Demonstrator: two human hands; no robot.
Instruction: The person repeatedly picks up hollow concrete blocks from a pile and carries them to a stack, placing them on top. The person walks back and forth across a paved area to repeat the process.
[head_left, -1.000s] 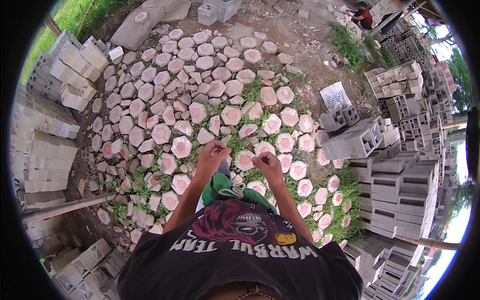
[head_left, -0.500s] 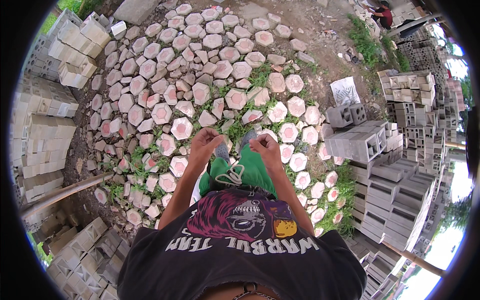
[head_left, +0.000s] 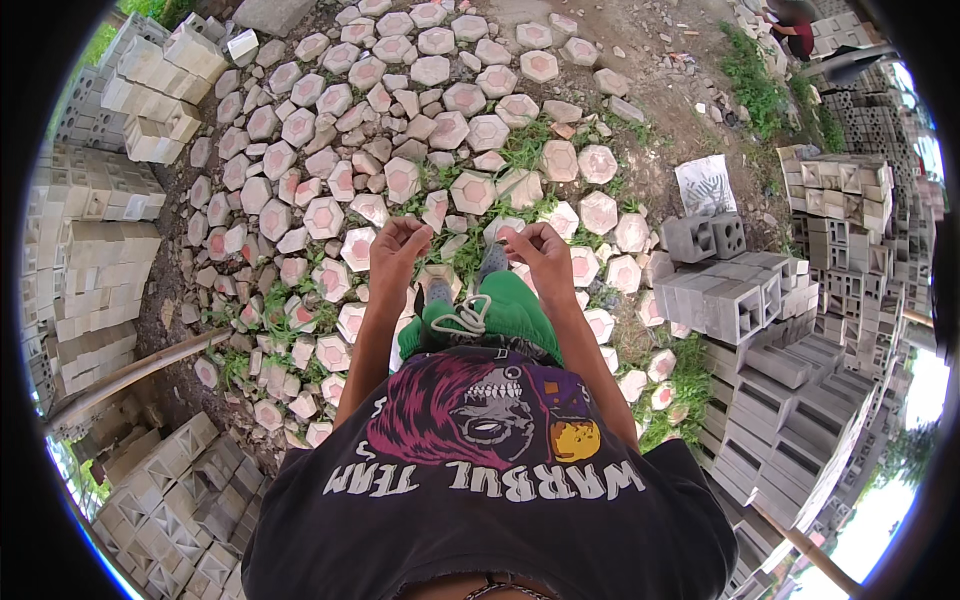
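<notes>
My left hand [head_left: 396,250] is raised in front of my body, its fingers curled and thumb and fingertips pinched together. My right hand [head_left: 543,258] is held level with it, a short gap away, and its fingers are likewise bent into a pinch. Whether anything thin or small sits in either pinch is too small to make out. Below and between the hands are my green shorts [head_left: 505,305] with a white drawstring [head_left: 462,318]. Hexagonal paving blocks [head_left: 473,192], grey with reddish centres, lie on the ground beyond my fingers.
Stacks of pale concrete blocks [head_left: 108,190] line the left side. Grey hollow blocks [head_left: 720,292] are piled on the right, with a white printed sack [head_left: 706,186] behind them. A bamboo pole [head_left: 140,375] juts in at left. At the far right sits another person [head_left: 797,38].
Both my hands have moved forward and up in the view, still pinched. My feet and the ground have shifted a little in the picture.
</notes>
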